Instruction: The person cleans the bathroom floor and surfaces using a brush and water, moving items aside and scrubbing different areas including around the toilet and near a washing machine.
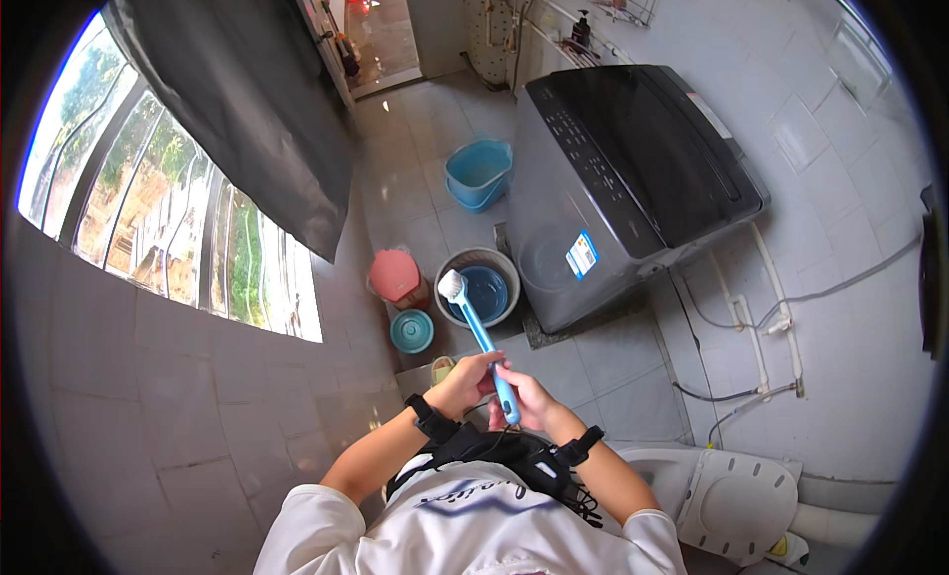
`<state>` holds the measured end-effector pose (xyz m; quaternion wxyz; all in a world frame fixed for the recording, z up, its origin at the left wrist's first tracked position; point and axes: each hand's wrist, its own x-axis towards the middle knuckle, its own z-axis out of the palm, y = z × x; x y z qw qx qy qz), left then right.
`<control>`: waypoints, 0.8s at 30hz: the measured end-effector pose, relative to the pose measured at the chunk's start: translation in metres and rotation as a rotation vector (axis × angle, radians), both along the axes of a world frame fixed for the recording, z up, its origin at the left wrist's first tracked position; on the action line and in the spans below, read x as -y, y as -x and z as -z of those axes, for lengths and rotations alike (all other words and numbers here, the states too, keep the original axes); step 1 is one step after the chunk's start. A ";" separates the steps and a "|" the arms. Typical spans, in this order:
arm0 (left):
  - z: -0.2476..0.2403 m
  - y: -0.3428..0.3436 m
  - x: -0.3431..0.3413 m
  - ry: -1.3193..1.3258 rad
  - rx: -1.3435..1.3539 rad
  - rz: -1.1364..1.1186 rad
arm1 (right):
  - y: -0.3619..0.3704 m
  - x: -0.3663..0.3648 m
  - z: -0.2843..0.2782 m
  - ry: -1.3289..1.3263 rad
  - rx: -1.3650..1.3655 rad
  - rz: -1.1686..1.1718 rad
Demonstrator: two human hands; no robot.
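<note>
A long-handled scrub brush (pixel 478 328) with a light blue handle and a white bristle head points away from me, its head up and to the left. My left hand (pixel 467 383) is closed around the middle of the handle. Lower down, my right hand (pixel 530 401) grips the handle near its rounded blue end, fingers partly hidden behind it. Beyond the bristles, in the picture, a grey basket (pixel 513 268) stands on the floor with a blue basin (pixel 484 290) inside it.
A dark top-loading washing machine (pixel 583 209) stands to the right. A blue bucket (pixel 478 170), a red-lidded bin (pixel 395 275) and a teal round basin (pixel 411 331) sit on the tiled floor. A toilet (pixel 736 501) is at lower right; a barred window (pixel 158 179) lies left.
</note>
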<state>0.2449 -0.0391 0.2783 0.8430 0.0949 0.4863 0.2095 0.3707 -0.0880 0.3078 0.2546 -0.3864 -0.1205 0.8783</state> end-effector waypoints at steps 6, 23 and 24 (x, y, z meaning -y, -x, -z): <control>0.005 0.066 -0.059 -0.052 -0.040 -0.238 | -0.032 -0.109 -0.026 -0.980 1.489 0.344; -0.012 0.121 -0.264 -0.299 -0.239 -0.179 | -0.181 -0.190 -0.022 -0.776 2.661 0.719; -0.009 0.119 -0.271 -0.286 -0.227 -0.197 | -0.183 -0.189 -0.021 -0.816 2.625 0.749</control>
